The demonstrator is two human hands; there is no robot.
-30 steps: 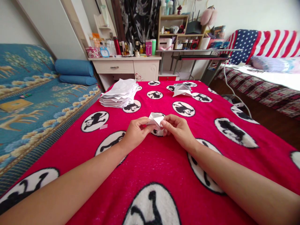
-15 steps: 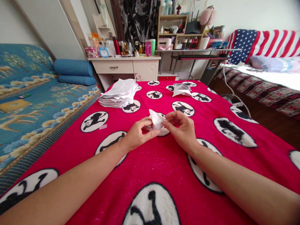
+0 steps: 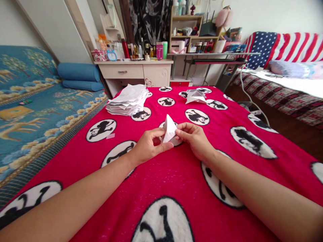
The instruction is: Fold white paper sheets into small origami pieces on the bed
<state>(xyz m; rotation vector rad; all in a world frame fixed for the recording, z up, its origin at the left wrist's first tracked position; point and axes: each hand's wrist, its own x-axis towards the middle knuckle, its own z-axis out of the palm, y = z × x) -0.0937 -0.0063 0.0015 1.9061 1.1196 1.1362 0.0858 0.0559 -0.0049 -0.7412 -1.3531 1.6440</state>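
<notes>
Between my hands, just above the red blanket [image 3: 161,181], is a small piece of folded white paper [image 3: 169,129] with a pointed top. My left hand [image 3: 151,144] grips its lower left part, with the thumb across the near side and the fingers partly behind it. At its right edge, my right hand [image 3: 193,136] pinches the paper between thumb and fingers. Farther back on the blanket stands another folded paper shape [image 3: 196,96], open at the top. A thick stack of white paper sheets [image 3: 128,100] lies at the far left of the blanket.
A small pale scrap [image 3: 110,136] lies on the blanket at left. Blue sofa seating [image 3: 50,111] runs along the left side. Behind are a white dresser [image 3: 133,72] crowded with bottles and a desk with shelves. A white cable [image 3: 252,97] hangs at the right.
The folded paper has turned in my hands, its point now standing more upright and its side facing me. Both hands have shifted only slightly.
</notes>
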